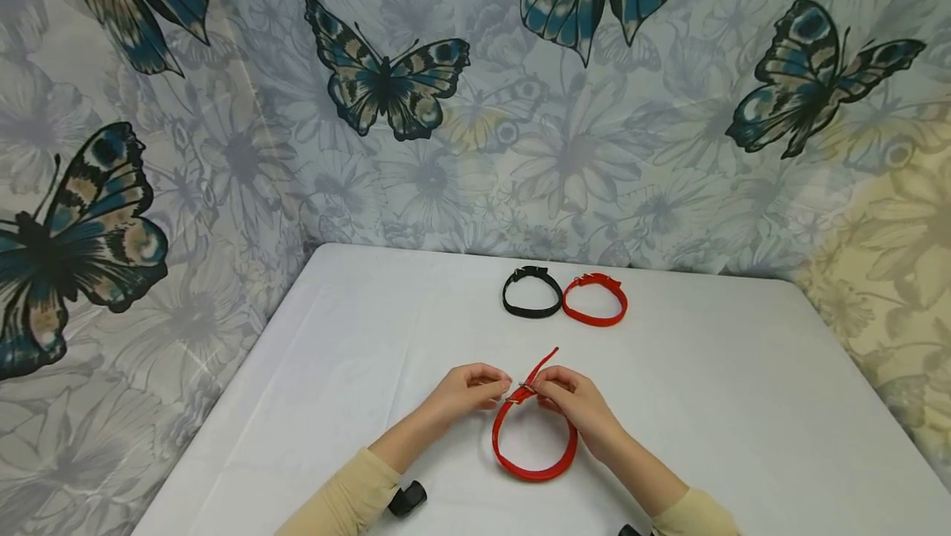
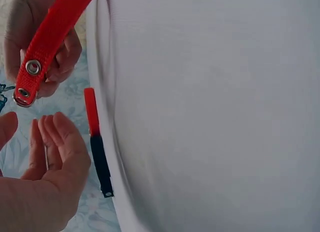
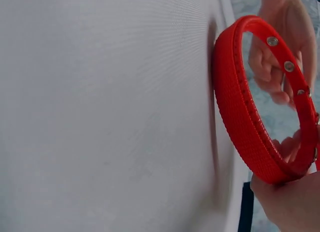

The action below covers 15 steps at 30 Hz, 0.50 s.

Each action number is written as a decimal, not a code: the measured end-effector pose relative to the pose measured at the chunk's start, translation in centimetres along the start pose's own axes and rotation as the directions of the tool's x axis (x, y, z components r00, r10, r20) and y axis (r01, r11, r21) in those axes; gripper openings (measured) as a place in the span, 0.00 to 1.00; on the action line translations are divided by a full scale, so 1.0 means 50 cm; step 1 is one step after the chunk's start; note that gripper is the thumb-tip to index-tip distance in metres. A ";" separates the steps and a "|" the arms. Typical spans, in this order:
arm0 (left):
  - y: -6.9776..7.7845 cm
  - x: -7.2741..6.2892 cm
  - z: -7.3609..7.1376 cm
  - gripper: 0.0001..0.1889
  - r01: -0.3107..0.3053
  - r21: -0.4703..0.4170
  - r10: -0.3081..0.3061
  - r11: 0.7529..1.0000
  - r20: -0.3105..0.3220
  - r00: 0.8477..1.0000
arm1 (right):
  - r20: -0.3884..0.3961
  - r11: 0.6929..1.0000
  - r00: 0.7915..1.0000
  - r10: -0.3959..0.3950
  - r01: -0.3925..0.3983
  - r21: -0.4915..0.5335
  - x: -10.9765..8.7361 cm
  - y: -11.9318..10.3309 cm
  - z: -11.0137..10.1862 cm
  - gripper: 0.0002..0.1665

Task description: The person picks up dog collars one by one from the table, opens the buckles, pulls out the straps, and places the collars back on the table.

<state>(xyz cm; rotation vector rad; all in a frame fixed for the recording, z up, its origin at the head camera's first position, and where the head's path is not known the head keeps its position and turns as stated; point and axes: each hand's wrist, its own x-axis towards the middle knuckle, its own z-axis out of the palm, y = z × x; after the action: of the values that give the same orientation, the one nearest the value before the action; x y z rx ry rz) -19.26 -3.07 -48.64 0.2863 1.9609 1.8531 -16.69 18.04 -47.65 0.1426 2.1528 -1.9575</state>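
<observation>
A red collar (image 1: 535,476) with metal eyelets stands as a round loop over the white table. At its far side my right hand (image 1: 583,405) pinches the strap beside the metal buckle (image 1: 527,387). Past that buckle, the strap's free end (image 1: 547,359) sticks up and away. My left hand (image 1: 470,390) is just left of the buckle, its fingers loosely bent with nothing between them. In the left wrist view a gap separates the left hand (image 2: 55,177) from the collar's eyeleted strap (image 2: 52,37). The right wrist view shows the loop's broad woven band (image 3: 235,102) close up.
Toward the back of the white table (image 1: 357,313) lie a black collar (image 1: 532,313) and another red collar (image 1: 594,321), side by side. Butterfly-patterned cloth (image 1: 416,181) hangs behind the table. A small black device (image 1: 407,500) is by the left sleeve.
</observation>
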 end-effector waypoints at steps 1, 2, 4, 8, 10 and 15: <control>0.000 -0.007 -0.004 0.13 0.013 0.016 -0.013 1.000 0.006 1.000 | -0.018 1.000 1.000 0.008 -0.007 0.013 0.000 0.001 0.000 0.13; -0.001 -0.013 -0.006 0.12 0.027 0.034 -0.028 0.999 0.014 1.000 | -0.034 1.000 0.999 0.015 -0.014 0.026 0.000 0.001 -0.001 0.13; -0.001 -0.023 -0.009 0.12 0.051 0.067 -0.054 0.996 0.043 0.998 | -0.069 0.998 0.997 0.033 -0.029 0.054 -0.003 0.002 -0.002 0.13; -0.003 -0.031 -0.003 0.10 0.067 0.126 -0.077 0.990 0.074 0.994 | -0.116 0.996 0.991 0.072 -0.065 0.067 -0.009 0.004 -0.005 0.13; -0.004 -0.031 0.000 0.10 0.068 0.135 -0.076 0.989 0.055 0.996 | -0.124 0.994 0.988 0.090 -0.082 0.068 -0.010 0.005 -0.005 0.14; -0.004 -0.031 0.003 0.09 0.043 0.113 -0.042 0.993 -0.011 0.999 | -0.113 0.992 0.988 0.109 -0.101 0.073 -0.009 0.005 0.002 0.14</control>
<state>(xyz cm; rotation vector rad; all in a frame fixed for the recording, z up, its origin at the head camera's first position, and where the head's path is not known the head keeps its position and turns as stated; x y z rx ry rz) -17.78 -3.61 -48.57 0.2683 2.0660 1.7225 -16.18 18.00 -47.80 0.3835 2.1035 -2.0078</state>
